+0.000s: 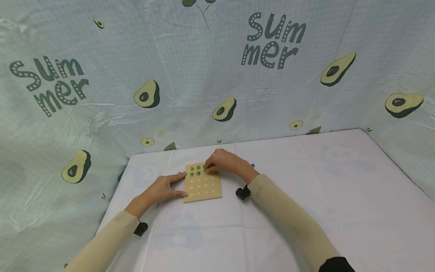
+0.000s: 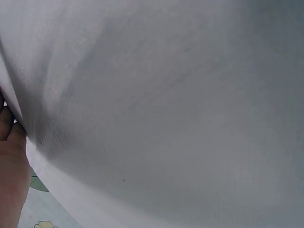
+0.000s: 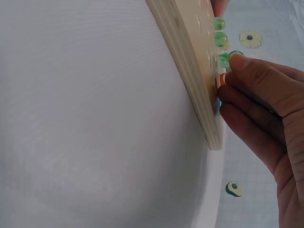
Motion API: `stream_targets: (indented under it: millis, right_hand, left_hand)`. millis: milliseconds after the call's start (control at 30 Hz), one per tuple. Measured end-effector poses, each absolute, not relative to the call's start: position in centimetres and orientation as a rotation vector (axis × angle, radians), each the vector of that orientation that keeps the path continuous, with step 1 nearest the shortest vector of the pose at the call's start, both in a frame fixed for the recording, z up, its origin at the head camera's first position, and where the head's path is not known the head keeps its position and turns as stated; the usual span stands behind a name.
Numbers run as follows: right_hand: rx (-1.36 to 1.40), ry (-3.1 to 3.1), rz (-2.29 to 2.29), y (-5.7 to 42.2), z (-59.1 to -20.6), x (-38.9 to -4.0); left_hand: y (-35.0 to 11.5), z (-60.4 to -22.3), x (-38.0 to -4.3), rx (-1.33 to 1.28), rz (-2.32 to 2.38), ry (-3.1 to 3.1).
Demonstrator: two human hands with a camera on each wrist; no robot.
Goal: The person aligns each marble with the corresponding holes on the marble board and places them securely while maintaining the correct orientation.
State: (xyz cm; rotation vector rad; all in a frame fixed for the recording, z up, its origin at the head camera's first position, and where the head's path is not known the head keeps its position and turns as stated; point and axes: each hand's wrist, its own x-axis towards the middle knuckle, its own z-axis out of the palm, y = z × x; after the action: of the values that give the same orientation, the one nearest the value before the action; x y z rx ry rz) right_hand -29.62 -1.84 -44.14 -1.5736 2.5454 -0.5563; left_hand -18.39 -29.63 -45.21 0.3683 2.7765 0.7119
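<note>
A square wooden board [image 1: 202, 190] with rows of small round hollows lies on the table. Several green glass marbles [image 1: 198, 173] sit in its far-left hollows. My left hand [image 1: 163, 189] touches the board's left edge, thumb and forefinger spread and fairly straight; the left wrist view catches only part of that hand. Over the board's far right part, my right hand [image 1: 224, 161] pinches a clear green marble [image 3: 235, 55] between thumb and fingertip. Beside those fingertips, an orange piece [image 3: 222, 79] and a blue piece [image 3: 218, 106] show on the board, partly hidden.
A white cloth covers the table [image 1: 306, 181]. Just beyond my right wrist lies a small blue ball [image 1: 253, 165]. Behind the table hangs a pale curtain [image 1: 190, 124] printed with avocados and lettering.
</note>
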Motion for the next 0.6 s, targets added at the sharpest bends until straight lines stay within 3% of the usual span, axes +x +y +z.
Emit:
stream_targets:
  millis: [600]
  right_hand:
    - [-1.533, 2.445, -0.534, -2.84, -43.74, -30.39]
  left_hand:
    - [-29.83, -45.3, -18.38, 0.377, 0.695, 2.788]
